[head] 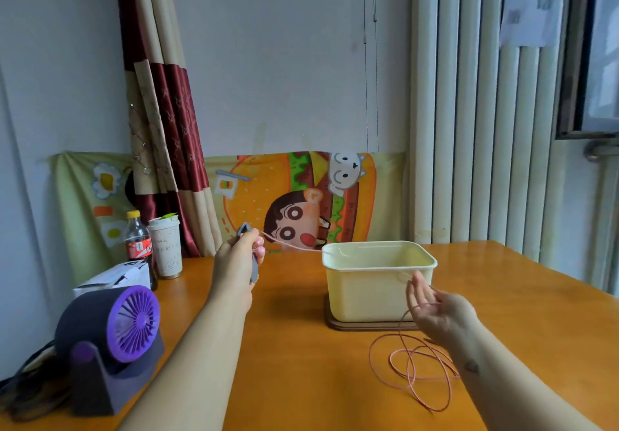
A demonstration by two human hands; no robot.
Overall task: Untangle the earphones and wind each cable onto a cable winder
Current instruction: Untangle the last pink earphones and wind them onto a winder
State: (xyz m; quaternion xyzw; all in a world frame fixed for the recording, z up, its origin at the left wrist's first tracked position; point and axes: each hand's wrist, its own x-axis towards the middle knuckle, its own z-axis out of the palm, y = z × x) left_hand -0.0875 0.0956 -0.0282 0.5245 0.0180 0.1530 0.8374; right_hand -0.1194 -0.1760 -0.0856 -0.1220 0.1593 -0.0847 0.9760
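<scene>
My left hand (239, 256) is raised above the table and grips a grey cable winder (254, 271), whose top and bottom ends stick out of the fist. A thin pink earphone cable (413, 368) runs from that hand rightward past the bin's rim to my right hand (435, 308). The right hand is held palm-up with relaxed fingers, and the cable passes loosely over them. From there the cable drops into several loose loops on the table in front of the bin.
A cream plastic bin (375, 296) stands on a brown base at table centre-right. A purple desk fan (114, 340), a white box (114, 278), a cola bottle (138, 246) and a paper cup (166, 249) crowd the table's left side.
</scene>
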